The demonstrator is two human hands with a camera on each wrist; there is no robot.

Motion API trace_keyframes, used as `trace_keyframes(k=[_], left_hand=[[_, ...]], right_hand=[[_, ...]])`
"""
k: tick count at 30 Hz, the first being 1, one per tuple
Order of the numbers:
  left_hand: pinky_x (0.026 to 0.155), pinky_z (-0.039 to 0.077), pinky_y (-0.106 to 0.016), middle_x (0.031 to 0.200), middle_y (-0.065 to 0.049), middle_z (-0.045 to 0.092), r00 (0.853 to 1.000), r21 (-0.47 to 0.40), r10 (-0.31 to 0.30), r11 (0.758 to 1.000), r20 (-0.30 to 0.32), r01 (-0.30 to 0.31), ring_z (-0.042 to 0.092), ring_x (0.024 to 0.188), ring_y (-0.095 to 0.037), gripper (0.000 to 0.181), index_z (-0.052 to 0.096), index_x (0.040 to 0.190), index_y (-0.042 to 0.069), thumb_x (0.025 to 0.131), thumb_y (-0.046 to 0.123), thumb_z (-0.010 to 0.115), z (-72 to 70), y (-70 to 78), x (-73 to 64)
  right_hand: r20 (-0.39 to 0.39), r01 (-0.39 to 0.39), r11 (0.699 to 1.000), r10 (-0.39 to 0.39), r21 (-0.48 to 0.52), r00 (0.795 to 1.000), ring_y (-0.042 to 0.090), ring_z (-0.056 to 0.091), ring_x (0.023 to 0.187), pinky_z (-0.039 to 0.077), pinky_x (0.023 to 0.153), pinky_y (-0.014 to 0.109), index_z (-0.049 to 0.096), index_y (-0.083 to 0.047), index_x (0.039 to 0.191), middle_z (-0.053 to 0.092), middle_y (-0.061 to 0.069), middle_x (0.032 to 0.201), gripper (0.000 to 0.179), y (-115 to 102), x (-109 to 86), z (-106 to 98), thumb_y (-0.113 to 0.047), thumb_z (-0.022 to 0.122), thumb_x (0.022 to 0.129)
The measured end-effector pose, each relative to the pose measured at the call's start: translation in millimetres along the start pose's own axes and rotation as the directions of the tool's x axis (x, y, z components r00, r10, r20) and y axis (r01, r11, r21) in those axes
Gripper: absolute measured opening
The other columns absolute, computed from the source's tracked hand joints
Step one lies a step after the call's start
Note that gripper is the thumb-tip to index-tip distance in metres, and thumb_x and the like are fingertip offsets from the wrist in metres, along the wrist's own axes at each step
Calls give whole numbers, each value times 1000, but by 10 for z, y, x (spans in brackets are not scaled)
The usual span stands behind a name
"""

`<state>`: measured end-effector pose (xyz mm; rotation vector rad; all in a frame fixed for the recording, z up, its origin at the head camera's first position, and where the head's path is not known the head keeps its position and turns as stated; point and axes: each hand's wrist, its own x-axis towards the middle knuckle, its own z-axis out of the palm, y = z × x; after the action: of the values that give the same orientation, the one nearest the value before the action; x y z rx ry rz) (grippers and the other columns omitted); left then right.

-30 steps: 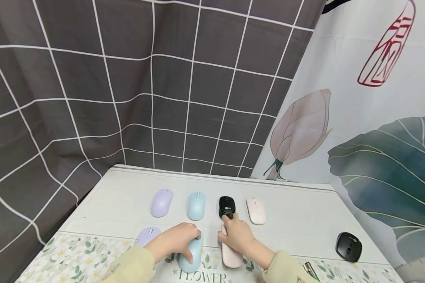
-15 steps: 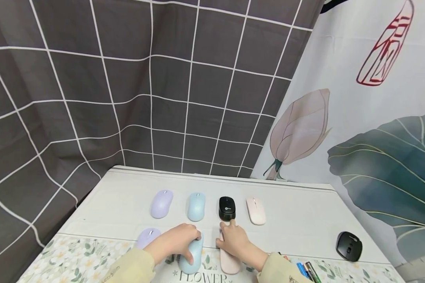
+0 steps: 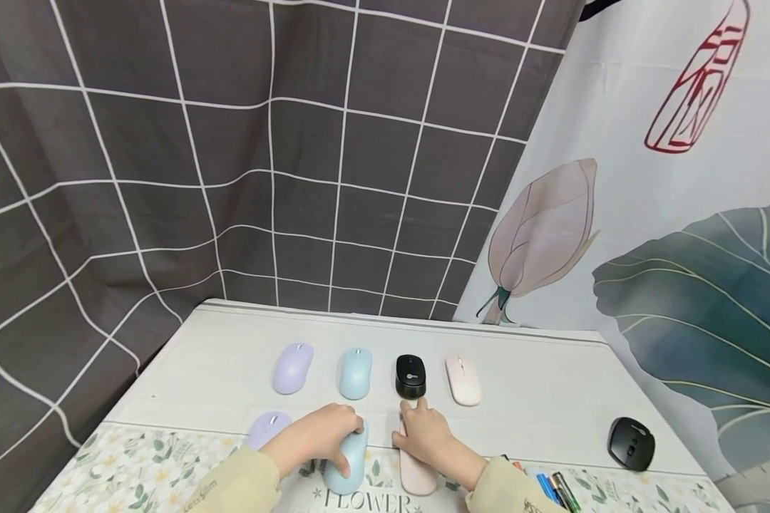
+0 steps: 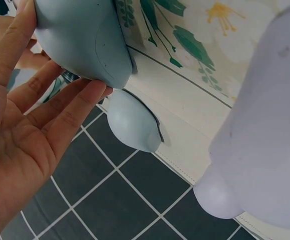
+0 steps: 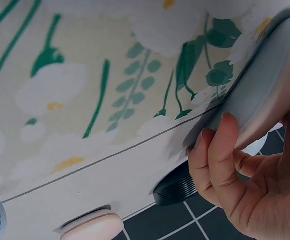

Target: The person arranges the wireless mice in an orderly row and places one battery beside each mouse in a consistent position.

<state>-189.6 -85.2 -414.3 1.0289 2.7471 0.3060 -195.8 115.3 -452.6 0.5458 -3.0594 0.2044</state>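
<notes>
My left hand [image 3: 324, 433] grips a light blue computer mouse [image 3: 348, 470] by its sides, at the front of the table. In the left wrist view, thumb and fingertips lie along the edges of this blue mouse [image 4: 85, 40]. To the right, my right hand [image 3: 426, 433] holds a pale pink mouse [image 3: 418, 477], its fingers over the far end. The right wrist view shows the fingertips curled along the side of the pink mouse [image 5: 272, 85]. Just beyond them sits a black mouse [image 3: 411, 376]. A lilac mouse [image 3: 268, 429] lies left of my left hand, partly hidden by the wrist.
A back row also has a lilac mouse [image 3: 293, 368], a light blue mouse [image 3: 356, 373] and a pink mouse [image 3: 463, 381]. Another black mouse [image 3: 632, 444] lies far right. Several pens [image 3: 558, 490] show beside my right sleeve. A dark grid curtain [image 3: 308, 214] hangs behind the table [image 3: 539, 392].
My right hand and the pink mouse have shifted slightly left and towards me, away from the black mouse. More pens show by the sleeve. My left hand has stayed on the blue mouse.
</notes>
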Motion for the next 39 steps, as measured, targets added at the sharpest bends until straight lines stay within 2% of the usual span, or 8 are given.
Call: trace_keyframes(k=[9,15,22,31,39], left_hand=[[79,54,-22,96,-2,70,1000,-31,0,1000,-10,0,64,83,-10,57,70,102,8,53,33,86,-10,-24,-9],[78,54,-22,95,-3,69,1000,-18,9,1000,-22,-9,63,82,-11,58,69,102,7,53,33,86,-34,-31,0],[79,54,-23,95,-3,68,1000,-26,-10,1000,-16,9,63,84,-12,58,69,103,7,54,33,86,-34,-8,-26],[79,54,-24,93,-3,68,999,5,-17,1000,-37,18,62,83,-12,59,69,103,6,54,34,86,-4,-17,-53],[79,54,-25,91,-4,66,999,-22,-29,999,-46,28,61,82,-13,60,69,104,5,54,34,85,4,7,-80]], right_hand=[[-3,-2,1000,2,-9,1000,32,62,63,55,54,35,57,6,117,59,33,104,56,-12,-2,2,-32,67,78],[8,-21,1000,21,-9,1000,33,63,65,55,55,36,57,5,119,58,33,106,57,-10,21,-30,-33,67,78],[45,-41,999,41,9,998,32,63,64,55,53,34,57,5,120,58,34,107,58,-7,29,-35,-34,68,79],[50,-48,998,47,28,998,33,63,65,55,53,34,56,5,121,57,35,108,60,-16,34,-9,-35,68,79],[55,-64,998,63,21,997,33,62,65,55,53,34,56,5,122,58,34,108,61,-9,24,-18,-36,70,79]])
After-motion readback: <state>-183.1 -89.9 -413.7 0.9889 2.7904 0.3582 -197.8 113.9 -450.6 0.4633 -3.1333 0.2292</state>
